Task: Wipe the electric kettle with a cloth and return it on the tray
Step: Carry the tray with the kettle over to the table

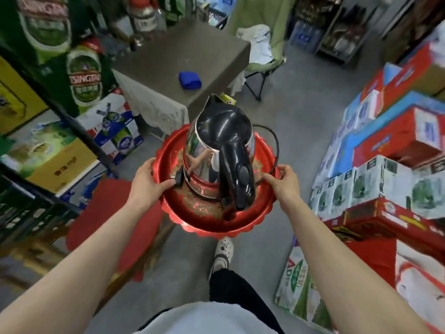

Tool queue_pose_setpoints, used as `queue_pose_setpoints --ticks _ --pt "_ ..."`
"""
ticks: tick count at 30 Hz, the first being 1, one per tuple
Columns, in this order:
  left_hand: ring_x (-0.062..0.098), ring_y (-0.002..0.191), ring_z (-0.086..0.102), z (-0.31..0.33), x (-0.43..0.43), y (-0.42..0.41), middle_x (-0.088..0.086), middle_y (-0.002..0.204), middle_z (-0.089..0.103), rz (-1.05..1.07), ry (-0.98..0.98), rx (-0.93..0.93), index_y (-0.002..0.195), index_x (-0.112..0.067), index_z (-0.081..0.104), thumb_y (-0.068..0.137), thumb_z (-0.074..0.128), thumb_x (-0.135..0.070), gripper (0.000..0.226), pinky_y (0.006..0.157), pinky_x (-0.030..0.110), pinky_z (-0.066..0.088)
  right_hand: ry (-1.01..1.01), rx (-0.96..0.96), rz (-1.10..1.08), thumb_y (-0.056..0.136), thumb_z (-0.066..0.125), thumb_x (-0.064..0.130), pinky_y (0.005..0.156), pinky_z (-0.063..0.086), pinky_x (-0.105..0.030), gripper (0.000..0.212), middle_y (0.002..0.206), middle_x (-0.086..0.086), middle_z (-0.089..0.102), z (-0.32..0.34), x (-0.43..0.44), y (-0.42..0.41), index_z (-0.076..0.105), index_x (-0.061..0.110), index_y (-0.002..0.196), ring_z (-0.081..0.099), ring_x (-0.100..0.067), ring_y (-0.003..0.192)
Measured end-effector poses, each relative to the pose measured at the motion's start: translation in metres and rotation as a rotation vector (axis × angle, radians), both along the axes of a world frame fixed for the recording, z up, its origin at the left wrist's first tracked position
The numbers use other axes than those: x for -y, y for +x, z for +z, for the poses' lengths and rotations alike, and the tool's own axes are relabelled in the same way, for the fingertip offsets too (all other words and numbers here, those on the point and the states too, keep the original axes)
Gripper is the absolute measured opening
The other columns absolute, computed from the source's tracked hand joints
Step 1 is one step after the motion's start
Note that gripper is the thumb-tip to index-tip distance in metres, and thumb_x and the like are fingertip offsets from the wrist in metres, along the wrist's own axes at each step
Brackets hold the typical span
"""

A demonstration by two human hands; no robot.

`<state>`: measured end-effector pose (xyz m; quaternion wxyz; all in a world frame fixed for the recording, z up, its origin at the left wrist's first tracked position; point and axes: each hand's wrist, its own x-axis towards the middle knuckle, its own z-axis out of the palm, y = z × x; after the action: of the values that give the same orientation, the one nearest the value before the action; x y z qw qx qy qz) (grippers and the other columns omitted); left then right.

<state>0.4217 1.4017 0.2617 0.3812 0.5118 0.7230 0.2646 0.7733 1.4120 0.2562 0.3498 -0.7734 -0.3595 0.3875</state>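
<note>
Gripping the red tray (216, 227) rim, left hand (147, 182) and right hand (285, 183) carry the kettle (216, 150)

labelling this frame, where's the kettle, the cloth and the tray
kettle (222, 131): head view, on its black lid
cloth (190, 80): head view, middle of the blue bundle
tray (216, 227): head view, near red rim

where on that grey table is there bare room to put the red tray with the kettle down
The grey table is bare along its near edge and right side, around the folded blue cloth. Its far left corner is crowded with bottles. Both hands, left and right, grip the tray carrying the kettle.
</note>
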Motion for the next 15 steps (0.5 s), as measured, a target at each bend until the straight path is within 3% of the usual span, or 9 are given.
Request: queue_pose_setpoints --ticks 4,10,15 --pt "0.030 0.109 0.066 0.006 -0.086 0.056 0.011 0.128 0.065 0.008 -0.003 0.037 0.141 -0.016 0.043 0.069 0.086 -0.026 0.084 0.096 0.051 0.053 0.010 0.032 0.021 0.079 0.083 0.024 0.091 0.059 -0.053 0.042 0.112 -0.010 0.071 0.011 -0.090 0.050 0.056 0.023 0.111 0.071 -0.031 0.100" --pt "0.029 0.115 0.062 0.005 -0.211 0.110 0.007 0.131 0.059 0.027 -0.037 0.090 0.139 -0.027 0.042 0.057 0.081 -0.048 0.093 0.093 0.054 0.054 0.028 0.000 0.021 0.081 0.081 0.012 0.089 0.059 -0.051 0.037 0.095 -0.004 0.067 0.018 -0.222 0.104 0.056 0.016 0.107 0.068 -0.029 0.090" --pt "0.029 0.119 0.059 0.002 -0.330 0.149 0.009 0.138 0.055 0.038 -0.040 0.134 0.145 -0.022 0.037 0.073 0.083 -0.026 0.086 0.097 0.052 0.053 0.040 -0.005 0.033 0.083 0.080 0.013 0.086 0.059 -0.044 0.037 0.090 0.006 0.063 0.013 -0.342 0.135 0.055 0.017 0.110 0.065 -0.022 0.086"
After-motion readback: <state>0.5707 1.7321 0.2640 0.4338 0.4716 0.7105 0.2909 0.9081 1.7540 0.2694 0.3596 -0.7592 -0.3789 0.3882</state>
